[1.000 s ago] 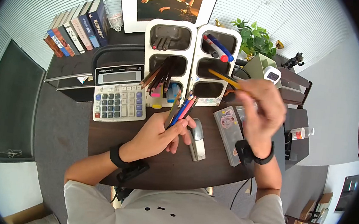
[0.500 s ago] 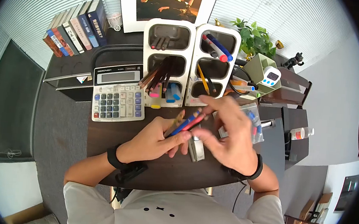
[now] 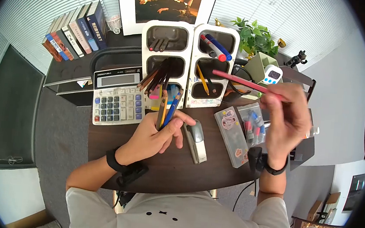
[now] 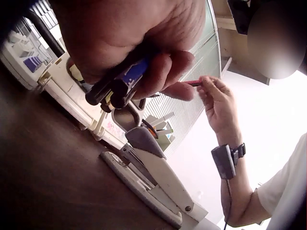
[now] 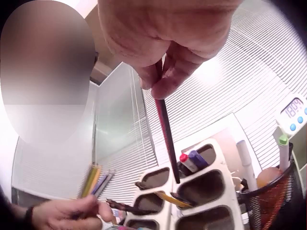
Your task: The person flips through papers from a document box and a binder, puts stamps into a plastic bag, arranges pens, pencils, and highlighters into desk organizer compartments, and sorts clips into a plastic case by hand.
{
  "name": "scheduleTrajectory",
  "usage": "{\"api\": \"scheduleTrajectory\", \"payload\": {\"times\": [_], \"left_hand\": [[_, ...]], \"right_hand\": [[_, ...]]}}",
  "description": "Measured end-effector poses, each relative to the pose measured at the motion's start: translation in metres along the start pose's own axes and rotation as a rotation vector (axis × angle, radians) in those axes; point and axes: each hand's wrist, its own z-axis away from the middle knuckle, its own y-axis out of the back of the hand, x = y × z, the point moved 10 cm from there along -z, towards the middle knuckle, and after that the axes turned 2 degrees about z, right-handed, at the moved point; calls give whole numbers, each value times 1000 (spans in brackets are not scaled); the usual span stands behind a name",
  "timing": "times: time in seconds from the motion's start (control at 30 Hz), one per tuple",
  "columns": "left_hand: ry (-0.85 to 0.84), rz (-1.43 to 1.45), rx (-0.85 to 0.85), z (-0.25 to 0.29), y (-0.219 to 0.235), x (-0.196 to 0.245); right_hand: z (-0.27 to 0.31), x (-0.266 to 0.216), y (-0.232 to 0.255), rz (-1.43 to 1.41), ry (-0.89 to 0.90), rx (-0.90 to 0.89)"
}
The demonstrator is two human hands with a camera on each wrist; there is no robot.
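My left hand [image 3: 152,135] holds a small bunch of pencils, among them a blue pencil [image 3: 172,108] and a yellow pencil [image 3: 162,108]. Their blunt ends show beneath the fingers in the left wrist view. Raised on the right, my right hand [image 3: 290,119] pinches a red pencil [image 3: 242,79] between thumb and fingers. Its far end points at the white organizer [image 3: 205,103] and overlaps the middle right compartment in the right wrist view. Another yellow pencil [image 3: 201,78] and a dark pencil [image 3: 212,87] lean in that compartment. Dark pencils [image 3: 155,79] fill the middle left one.
A stapler [image 3: 199,143] lies before the organizer. Right of it are a clear pencil case [image 3: 231,135] and a bag of markers [image 3: 255,124]. A calculator [image 3: 119,97] stands at left. Behind the right hand sit a green holder with a timer [image 3: 273,74] and a mesh cup [image 5: 271,203].
A yellow pencil left the right hand and now stands in the middle right compartment. The right hand took the red pencil from the left hand's bunch and moved up and right with it.
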Motion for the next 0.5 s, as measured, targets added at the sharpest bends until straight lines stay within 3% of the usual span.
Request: {"api": "scheduleTrajectory", "payload": {"times": [0.07,0.13,0.27,0.33,0.4,0.43,0.47,0.5], "left_hand": [[14,-6,-17,0,-2,-2],[30,9,-19,0,-5,-5],[91,18,-19,1,-6,-9],[89,16,-28,1,-7,-10],[86,19,-24,2,-6,-9],[80,17,-56,2,-9,-7],[76,15,-93,3,-13,-6],[79,15,-96,3,-14,-8]], "right_hand": [[1,-7,-21,246,162,-80],[7,-5,-43,316,207,-139],[19,16,-83,305,177,-307],[20,10,-82,271,171,-343],[21,5,-68,301,26,-310],[24,-15,-66,346,185,-338],[25,-29,-65,344,184,-342],[32,-32,-79,119,11,-496]]}}
